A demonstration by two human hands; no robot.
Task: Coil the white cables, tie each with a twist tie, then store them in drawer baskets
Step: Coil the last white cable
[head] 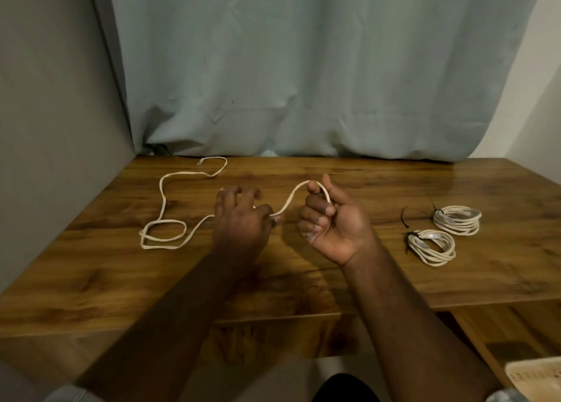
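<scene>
A loose white cable (164, 201) snakes over the left half of the wooden table (303, 286), its far end near the curtain. My right hand (332, 222) grips one end of it, palm turned up, with the cable arching over the fingers. My left hand (239, 219) pinches the same cable a short way along, just above the table. Two coiled white cables lie at the right, a nearer coil (431, 247) and a farther coil (457, 220), each bound with a dark tie. A loose black twist tie (404, 218) lies between them and my right hand.
A pale blue curtain (303, 67) hangs behind the table and a grey wall (45, 128) closes the left side. A lower wooden surface (510, 335) sits at the front right, with a light basket corner (537, 377) at the frame edge.
</scene>
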